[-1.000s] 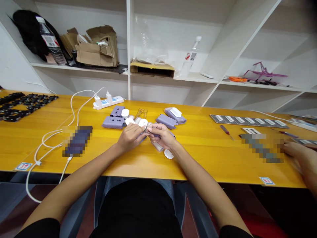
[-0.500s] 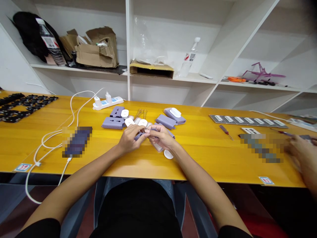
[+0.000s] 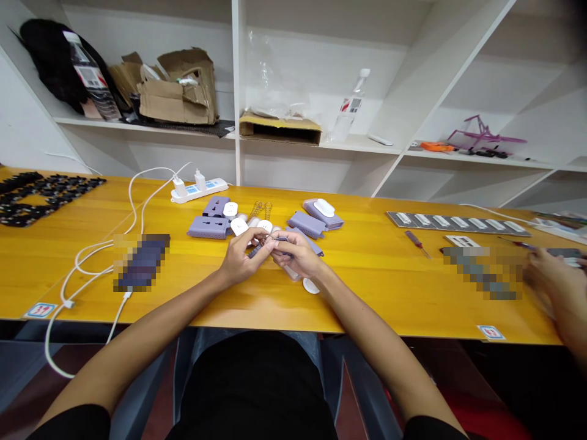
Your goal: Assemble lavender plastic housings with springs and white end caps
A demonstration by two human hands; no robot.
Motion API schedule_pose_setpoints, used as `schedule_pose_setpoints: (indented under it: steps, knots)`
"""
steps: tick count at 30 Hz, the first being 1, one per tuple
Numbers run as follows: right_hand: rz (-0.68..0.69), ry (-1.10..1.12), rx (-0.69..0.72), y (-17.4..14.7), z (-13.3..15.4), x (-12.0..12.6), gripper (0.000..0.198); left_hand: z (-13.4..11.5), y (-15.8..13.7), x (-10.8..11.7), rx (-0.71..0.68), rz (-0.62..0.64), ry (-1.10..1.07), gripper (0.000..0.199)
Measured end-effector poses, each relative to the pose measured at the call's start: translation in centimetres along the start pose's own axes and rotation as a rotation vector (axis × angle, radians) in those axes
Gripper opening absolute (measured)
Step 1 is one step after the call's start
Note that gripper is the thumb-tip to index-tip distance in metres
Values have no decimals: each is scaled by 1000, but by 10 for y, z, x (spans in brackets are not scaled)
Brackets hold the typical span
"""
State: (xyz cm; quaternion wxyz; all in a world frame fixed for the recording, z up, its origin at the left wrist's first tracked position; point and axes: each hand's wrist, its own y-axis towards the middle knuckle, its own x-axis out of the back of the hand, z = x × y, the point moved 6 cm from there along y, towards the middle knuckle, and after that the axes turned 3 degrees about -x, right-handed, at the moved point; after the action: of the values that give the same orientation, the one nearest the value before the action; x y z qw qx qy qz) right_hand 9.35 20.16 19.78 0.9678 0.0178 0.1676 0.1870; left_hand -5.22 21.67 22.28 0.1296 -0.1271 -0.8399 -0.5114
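Observation:
Over the middle of the table, my left hand and my right hand meet with fingertips pinched together. Between them is a small purple-grey part, mostly hidden by the fingers; thin wire-like metal shows at its top. Just behind the hands lie purple plastic housings with slots, white round-cornered caps and coiled metal springs. More purple housings sit to the right, one with a white cap on top. A white disc rests beside my right wrist, partly covered.
On the left are a pixelated phone-like object, a white cable and a power strip. To the right lie a screwdriver, a grey strip with white pieces and a co-worker's hand. Shelves stand behind.
My hands stay together in nearly the same spot, with the fingers shifted slightly around the part. The view has moved a little. The co-worker's hand at the right has shifted slightly.

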Motion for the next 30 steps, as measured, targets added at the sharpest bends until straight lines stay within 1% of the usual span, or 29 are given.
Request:
schedule_pose_setpoints:
  steps: [9,11,13,15,16,19,21,23,24,26,27,29,30]
  knots:
    - [-17,66,-9,1,-1,1,35,6,-2,-1,-24,-3,20,23]
    - [-41,92,-9,1,1,3,35,7,-2,-1,-65,16,66,30]
    - [-76,122,12,1,5,6,35,6,-2,-1,-111,22,137,43]
    - [-108,151,47,1,9,9,35,4,-2,1,-156,-6,206,51]
    - [-120,162,67,1,10,10,34,1,-2,3,-179,-33,232,53]
    - [-144,185,119,1,14,11,31,-8,-3,6,-256,-100,275,47]
    - [-163,203,133,2,13,12,28,-13,-4,4,-283,-93,290,39]
    - [-193,225,133,4,10,15,28,-15,-6,-4,-296,-23,297,31]
    - [-213,232,135,5,9,17,28,-14,-8,-9,-302,37,296,28]
    - [-250,232,145,6,7,21,28,-15,-16,-25,-372,208,278,25]
    - [-263,229,149,6,6,23,29,-14,-21,-33,-401,292,294,27]
    - [-282,224,156,7,5,26,30,-11,-31,-46,-432,453,369,37]
    - [-289,226,158,7,5,27,30,-11,-36,-51,-455,515,410,39]
